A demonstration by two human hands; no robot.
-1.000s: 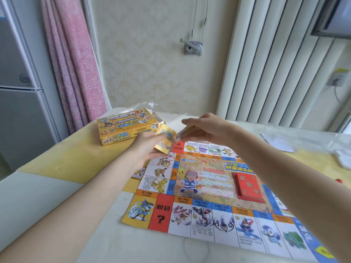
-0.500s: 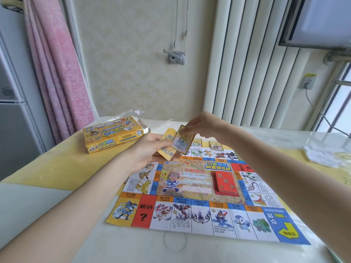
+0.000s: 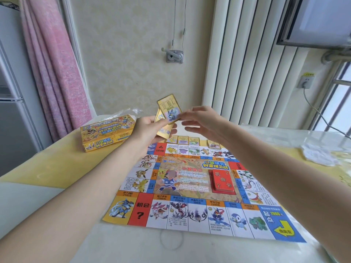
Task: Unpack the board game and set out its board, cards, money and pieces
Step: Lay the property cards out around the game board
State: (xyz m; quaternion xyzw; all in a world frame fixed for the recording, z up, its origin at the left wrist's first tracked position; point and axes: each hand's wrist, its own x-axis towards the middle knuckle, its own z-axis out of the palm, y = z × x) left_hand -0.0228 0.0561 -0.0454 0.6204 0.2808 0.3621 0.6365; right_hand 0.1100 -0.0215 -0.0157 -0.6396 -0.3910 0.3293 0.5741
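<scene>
The colourful game board (image 3: 191, 188) lies flat on the table, with a red card stack (image 3: 222, 180) in its centre. My left hand (image 3: 150, 128) grips a small stack of gold-edged cards (image 3: 164, 130) above the board's far edge. My right hand (image 3: 201, 121) pinches one gold-edged card (image 3: 170, 109) upright at its lower corner, just above that stack. Several cards (image 3: 182, 139) lie in a row along the board's far side. The yellow game box (image 3: 106, 132) sits at the back left.
Crumpled clear plastic wrap (image 3: 127, 112) lies behind the box. A white crumpled cloth (image 3: 319, 155) rests at the right on the table (image 3: 57, 168). A wall, pink curtain and radiator stand close behind the table's far edge.
Both hands rose above the board's far edge. My right hand lifted one card up off the stack that my left hand holds. The camera tilted upward.
</scene>
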